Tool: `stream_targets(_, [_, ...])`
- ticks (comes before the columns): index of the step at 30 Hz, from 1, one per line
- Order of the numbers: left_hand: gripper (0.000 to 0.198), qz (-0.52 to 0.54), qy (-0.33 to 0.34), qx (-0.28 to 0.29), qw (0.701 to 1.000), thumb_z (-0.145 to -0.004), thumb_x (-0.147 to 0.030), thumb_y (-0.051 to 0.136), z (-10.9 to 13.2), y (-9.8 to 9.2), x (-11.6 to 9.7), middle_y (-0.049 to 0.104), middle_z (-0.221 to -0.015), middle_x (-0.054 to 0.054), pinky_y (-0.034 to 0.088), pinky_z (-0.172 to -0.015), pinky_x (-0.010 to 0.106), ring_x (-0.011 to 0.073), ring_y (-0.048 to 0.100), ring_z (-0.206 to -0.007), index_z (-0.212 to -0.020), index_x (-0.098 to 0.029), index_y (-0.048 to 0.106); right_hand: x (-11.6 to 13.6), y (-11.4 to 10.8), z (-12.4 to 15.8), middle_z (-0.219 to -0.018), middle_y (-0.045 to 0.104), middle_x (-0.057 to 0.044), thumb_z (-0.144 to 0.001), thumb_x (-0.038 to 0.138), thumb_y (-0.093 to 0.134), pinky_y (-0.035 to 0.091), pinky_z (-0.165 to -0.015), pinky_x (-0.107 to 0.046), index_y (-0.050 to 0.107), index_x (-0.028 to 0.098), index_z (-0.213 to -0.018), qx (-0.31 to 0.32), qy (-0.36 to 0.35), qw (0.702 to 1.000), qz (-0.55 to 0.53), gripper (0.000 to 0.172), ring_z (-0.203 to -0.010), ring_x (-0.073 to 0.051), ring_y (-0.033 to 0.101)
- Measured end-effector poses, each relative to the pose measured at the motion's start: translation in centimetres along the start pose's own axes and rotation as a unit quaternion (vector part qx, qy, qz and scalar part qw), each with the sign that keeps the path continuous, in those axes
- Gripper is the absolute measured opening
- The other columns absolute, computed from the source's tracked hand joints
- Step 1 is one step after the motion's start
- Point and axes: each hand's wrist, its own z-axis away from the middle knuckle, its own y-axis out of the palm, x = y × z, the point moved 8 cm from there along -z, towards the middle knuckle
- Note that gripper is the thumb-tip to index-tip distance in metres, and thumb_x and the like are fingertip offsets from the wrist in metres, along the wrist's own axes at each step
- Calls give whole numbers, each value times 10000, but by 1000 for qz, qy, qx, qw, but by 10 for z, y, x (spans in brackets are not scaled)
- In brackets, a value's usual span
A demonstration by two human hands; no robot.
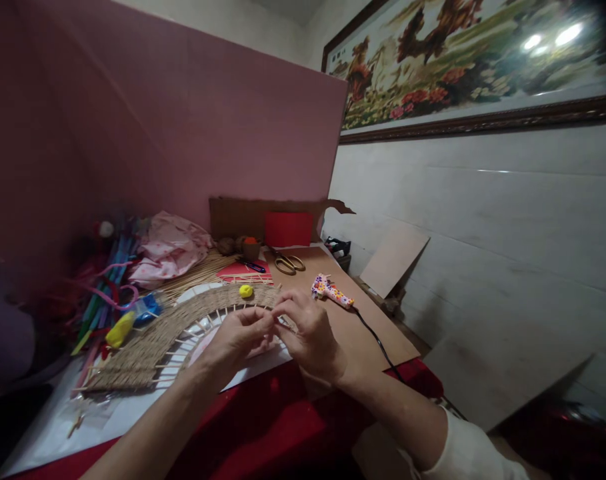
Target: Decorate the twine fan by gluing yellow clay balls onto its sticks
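Note:
My left hand (245,333) and my right hand (307,330) meet fingertip to fingertip above the front of the table. Both are closed in a pinch, and whatever is between the fingers is too small or hidden to make out. Below and behind them lies an arched piece woven from brown twine (147,353), with thin sticks poking out along its edges. On its upper band sits a small yellow lump (245,291), like modelling clay. A larger yellow piece (120,329) rests by the arch's left side, beside a blue packet (147,308).
A flower-patterned glue gun (333,291) with a black cord lies on brown board (367,327) to the right. Gold-handled scissors (289,265) and red paper (289,229) are farther back. Pink cloth (170,247) and coloured pipe cleaners crowd the left. Red cloth (263,413) covers the front edge.

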Motion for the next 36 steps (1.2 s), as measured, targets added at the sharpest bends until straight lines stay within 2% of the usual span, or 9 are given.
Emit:
stream_targets(3, [338, 13, -2, -8, 1000, -595, -374, 815, 0, -6, 1, 588, -672, 8, 413, -575, 206, 76, 508, -573, -751, -113, 667, -2, 6, 0, -999, 595, -58, -814, 135, 600, 451, -847, -371, 620, 243, -983, 35, 5, 998, -49, 202, -984, -222, 547])
stream_targets(5, [380, 14, -1, -20, 1000, -575, -412, 817, 0, -8, 2, 591, -653, 13, 419, -579, 221, 86, 509, -568, -746, -105, 673, -3, 11, 0, -996, 601, -51, -850, 166, 574, 454, -848, -368, 634, 249, -997, 43, 12, 995, -87, 180, -977, -210, 555])
stream_targets(8, [419, 24, 19, -22, 999, -556, -466, 811, 1, -9, 2, 568, -579, 10, 373, -516, 205, 75, 466, -512, -666, -93, 657, -8, 16, 1, -927, 612, -42, -855, 213, 589, 461, -813, -358, 654, 240, -909, 10, 22, 992, -125, 89, -911, -197, 572])
stream_targets(11, [373, 47, 16, 9, 999, -611, -438, 789, 3, -7, 4, 540, -563, -4, 340, -494, 188, 62, 439, -504, -655, -99, 641, -15, 15, 4, -870, 614, -34, -811, 260, 653, 469, -746, -331, 641, 226, -826, -41, 45, 985, -161, 39, -858, -192, 575])
stream_targets(16, [290, 45, 13, -4, 999, -660, -352, 775, 5, -14, 5, 538, -593, -15, 382, -552, 199, 57, 449, -522, -654, -118, 605, -17, 19, 6, -917, 631, -46, -844, 324, 614, 470, -685, -295, 660, 224, -917, -9, 56, 971, -234, 131, -854, -185, 584])
stream_targets(23, [372, 10, -4, 5, 1000, -615, -430, 786, 4, -7, 8, 559, -572, 16, 336, -511, 196, 64, 440, -510, -616, -102, 610, -23, 13, 11, -868, 627, -36, -847, 235, 612, 465, -780, -317, 651, 208, -815, -39, 81, 964, -250, 57, -855, -180, 589])
stream_targets(28, [311, 29, -11, -7, 1000, -577, -346, 821, 5, -7, 7, 540, -548, -7, 346, -537, 200, 60, 433, -502, -636, -113, 624, -23, 15, 13, -941, 607, -46, -847, 214, 597, 462, -717, -294, 652, 216, -944, -18, 94, 966, -242, 111, -851, -173, 574])
stream_targets(32, [357, 25, -10, 12, 1000, -612, -419, 789, 4, -6, 9, 531, -565, 3, 316, -512, 190, 59, 420, -515, -642, -99, 633, -22, 15, 13, -908, 608, -40, -832, 201, 617, 454, -691, -280, 654, 210, -840, -21, 100, 963, -250, 39, -880, -178, 574])
stream_targets(36, [363, 11, -4, 7, 1000, -601, -410, 798, 4, -6, 10, 509, -528, -6, 308, -501, 194, 56, 401, -493, -581, -110, 595, -22, 15, 13, -946, 608, -42, -819, 205, 635, 453, -665, -273, 670, 220, -883, -16, 98, 955, -278, 75, -895, -180, 575])
